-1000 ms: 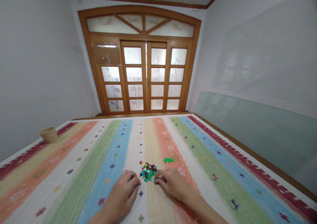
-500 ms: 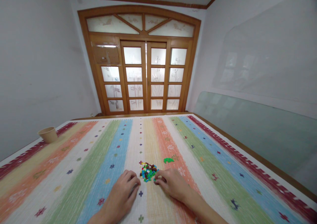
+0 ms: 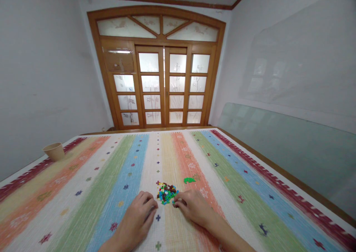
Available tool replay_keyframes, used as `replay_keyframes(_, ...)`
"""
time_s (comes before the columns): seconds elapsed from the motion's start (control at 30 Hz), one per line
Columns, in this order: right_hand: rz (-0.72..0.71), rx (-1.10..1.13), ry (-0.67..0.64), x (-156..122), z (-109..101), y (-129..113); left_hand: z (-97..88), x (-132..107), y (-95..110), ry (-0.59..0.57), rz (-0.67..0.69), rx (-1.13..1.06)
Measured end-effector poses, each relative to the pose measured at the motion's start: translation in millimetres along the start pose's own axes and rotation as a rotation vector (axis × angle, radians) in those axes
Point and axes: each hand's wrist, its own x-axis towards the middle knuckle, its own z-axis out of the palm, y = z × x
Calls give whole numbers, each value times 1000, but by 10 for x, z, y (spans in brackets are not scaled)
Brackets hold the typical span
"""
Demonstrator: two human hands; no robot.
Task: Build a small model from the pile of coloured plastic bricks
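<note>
A heap of small coloured plastic building bricks (image 3: 167,193) lies on the striped tablecloth (image 3: 172,229), mixing green, blue, brown, yellow, red and white. My right hand (image 3: 191,205) touches the heap's right edge, thumb and forefinger pinched low over the cloth; anything between the tips is too small to make out. To the left of the heap rests my left hand (image 3: 140,216), its fingers curled in and lying near the thumb. The inside of that hand is hidden. Just beyond my right hand sits a separate little group of bright green pieces (image 3: 189,180).
A tan paper cup (image 3: 54,151) stands at the table's far left. Wooden doors with glass panes (image 3: 164,85) rise behind the far table edge. Along the right side leans a pale green panel (image 3: 292,144) against the wall.
The right fingertips shift very slightly at the heap's edge, and a few bricks there look moved. My left hand stays in place.
</note>
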Motion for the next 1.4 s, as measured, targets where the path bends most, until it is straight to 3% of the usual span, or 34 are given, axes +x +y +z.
replay_keyframes(0.47, 34, 58, -21, 7, -100, -43, -3, 2, 15, 54, 19, -27)
replay_keyframes(0.7, 85, 11, 28, 13, -167, -13, -6, 7, 8, 58, 27, -20)
replay_keyframes(1.4, 297, -82, 147, 91, -357, 301, 2, -1, -4, 36, 19, -6)
